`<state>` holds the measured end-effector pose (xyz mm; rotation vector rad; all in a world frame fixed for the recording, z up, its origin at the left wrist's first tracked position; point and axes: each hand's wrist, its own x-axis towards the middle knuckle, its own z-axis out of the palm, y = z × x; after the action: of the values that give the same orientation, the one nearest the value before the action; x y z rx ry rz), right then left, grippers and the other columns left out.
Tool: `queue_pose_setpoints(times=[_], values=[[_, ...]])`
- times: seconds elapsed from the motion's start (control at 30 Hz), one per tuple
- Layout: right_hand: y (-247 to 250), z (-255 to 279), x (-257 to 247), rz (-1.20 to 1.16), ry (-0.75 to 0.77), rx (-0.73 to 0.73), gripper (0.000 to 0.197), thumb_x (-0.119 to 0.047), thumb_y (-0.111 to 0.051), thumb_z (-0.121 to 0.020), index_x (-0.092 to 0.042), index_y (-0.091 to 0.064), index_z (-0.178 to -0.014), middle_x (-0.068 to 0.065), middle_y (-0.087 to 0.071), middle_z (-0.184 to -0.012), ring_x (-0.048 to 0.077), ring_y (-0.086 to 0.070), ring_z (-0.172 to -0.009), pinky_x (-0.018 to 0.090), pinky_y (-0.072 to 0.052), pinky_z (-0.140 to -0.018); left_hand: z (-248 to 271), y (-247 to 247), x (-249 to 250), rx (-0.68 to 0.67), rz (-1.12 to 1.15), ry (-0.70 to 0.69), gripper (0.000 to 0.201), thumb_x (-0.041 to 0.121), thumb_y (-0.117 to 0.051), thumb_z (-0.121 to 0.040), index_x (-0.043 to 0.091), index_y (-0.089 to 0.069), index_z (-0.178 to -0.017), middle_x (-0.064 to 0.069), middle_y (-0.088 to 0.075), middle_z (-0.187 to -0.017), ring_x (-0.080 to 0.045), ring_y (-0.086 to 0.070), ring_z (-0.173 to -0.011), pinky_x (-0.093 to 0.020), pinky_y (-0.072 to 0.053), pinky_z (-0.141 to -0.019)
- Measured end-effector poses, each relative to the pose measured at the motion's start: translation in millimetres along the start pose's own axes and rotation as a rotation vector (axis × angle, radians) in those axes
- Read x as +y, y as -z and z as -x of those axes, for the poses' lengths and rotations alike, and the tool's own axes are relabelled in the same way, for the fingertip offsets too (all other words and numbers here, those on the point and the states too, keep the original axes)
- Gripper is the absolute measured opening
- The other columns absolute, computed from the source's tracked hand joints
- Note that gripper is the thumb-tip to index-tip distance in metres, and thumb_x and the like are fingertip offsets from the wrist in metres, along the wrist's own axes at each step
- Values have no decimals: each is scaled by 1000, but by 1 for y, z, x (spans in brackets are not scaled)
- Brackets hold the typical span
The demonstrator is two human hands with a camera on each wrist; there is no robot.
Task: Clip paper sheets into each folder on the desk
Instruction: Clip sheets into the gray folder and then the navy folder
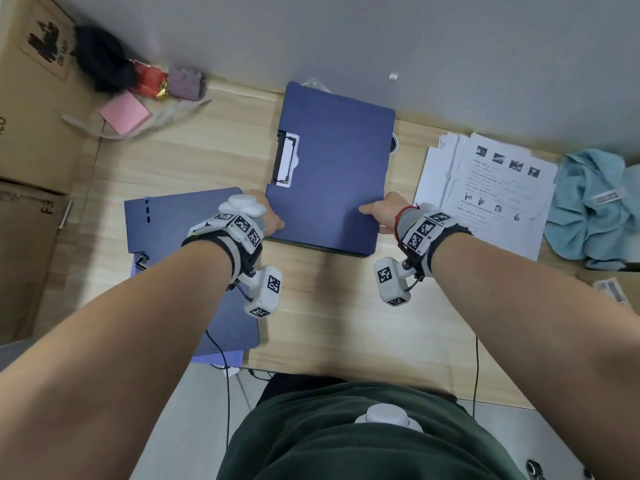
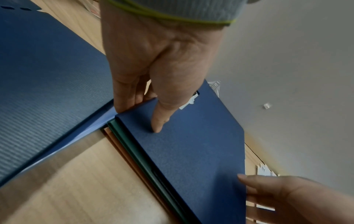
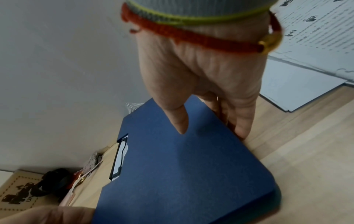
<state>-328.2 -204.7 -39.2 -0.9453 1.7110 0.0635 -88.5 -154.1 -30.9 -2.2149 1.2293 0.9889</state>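
The left hand (image 1: 268,216) gripped the near left corner of the closed blue folder (image 1: 332,168), thumb (image 2: 159,121) pressed on the cover and fingers (image 2: 126,97) curled over its left edge. The right hand (image 1: 381,213) gripped the near right edge of the same folder, thumb (image 3: 179,119) on the cover and fingers (image 3: 241,121) wrapped down the side to the desk (image 1: 329,306). In the left wrist view, the folder topped a stack: a green folder (image 2: 138,153) lay directly beneath it and an orange-brown one (image 2: 119,144) under that. A black clip with a white label (image 1: 286,157) showed at the blue folder's left edge. A second blue folder, ribbed (image 1: 180,223), lay open just to the left, partly under the left forearm, with a metal clip (image 1: 141,260) at its left side. Printed paper sheets (image 1: 491,188) lay in a loose pile on the desk to the right of the stack, near but apart from it. A light blue cloth (image 1: 595,209) sat beyond the sheets. Pink sticky notes (image 1: 125,111) and cardboard boxes (image 1: 31,133) occupied the far left.
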Motion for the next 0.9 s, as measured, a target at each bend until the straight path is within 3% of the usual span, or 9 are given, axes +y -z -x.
queue_pose_setpoints(times=[0.13,0.2,0.27,0.33,0.43,0.53,0.67,0.77,0.9], values=[[-4,-4,0,92,16,48,55,-25,-70,-84,-6,-50,-131,9,-61,-124,32,-59,-113,43,-49,-99,-1,-2,0,-17,45,-31,41,34,-65,-89,17,-37,-63,1,-40,-61,-17,-45,-57,-21,-33,-54],[-5,-4,-1,129,15,35,55,-27,-70,-85,-5,-51,-132,9,-61,-125,32,-59,-113,44,-49,-100,-1,-2,-3,-11,69,-46,43,34,-68,-86,18,-36,-63,1,-39,-62,-21,-49,-68,-22,-36,-57],[-4,-4,-3,124,-6,13,55,-28,-70,-86,-7,-51,-133,9,-59,-128,32,-59,-114,46,-49,-101,-1,-1,-9,5,115,-45,37,38,-65,-87,17,-41,-67,1,-42,-63,-17,-45,-59,-19,-31,-50],[-1,-2,-5,145,-26,13,56,-30,-68,-86,-10,-49,-135,9,-56,-133,31,-56,-119,45,-48,-102,-4,-1,-14,-29,141,-37,37,51,-61,-82,14,-58,-85,0,-57,-76,-19,-54,-62,-21,-44,-60],[-3,3,-14,307,29,125,66,-34,-66,-87,-13,-38,-143,10,-41,-143,33,-48,-126,36,-45,-97,-8,-5,-31,19,242,-52,62,57,-58,-83,15,-58,-129,-6,-65,-122,-31,-64,-106,-42,-50,-96],[-16,18,-32,249,212,211,50,-26,-65,-86,-18,-48,-132,9,-43,-138,31,-55,-117,34,-49,-92,0,-2,-56,96,280,-20,50,53,-57,-86,20,-61,-123,-7,-65,-121,-32,-64,-103,-42,-52,-94],[-63,45,-52,263,298,-74,4,-22,-61,-83,-24,-64,-82,6,-72,-90,29,-70,-88,39,-60,-83,13,-6,-93,130,281,125,53,46,-61,-88,24,-52,-135,-10,-56,-133,-34,-63,-104,-37,-50,-81],[-104,61,-48,292,256,-321,10,-21,-61,-87,-14,-67,-85,6,-73,-83,27,-71,-82,39,-59,-83,27,-18,-117,115,295,264,66,48,-63,-85,22,-40,-141,-14,-40,-140,-38,-58,-108,-42,-45,-82],[-145,61,-25,406,188,-407,13,-25,-62,-83,-15,-68,-87,8,-73,-86,27,-72,-94,41,-58,-88,48,-42,-152,132,318,418,82,50,-71,-79,15,-33,-143,-16,-37,-145,-38,-49,-124,-45,-43,-95]])
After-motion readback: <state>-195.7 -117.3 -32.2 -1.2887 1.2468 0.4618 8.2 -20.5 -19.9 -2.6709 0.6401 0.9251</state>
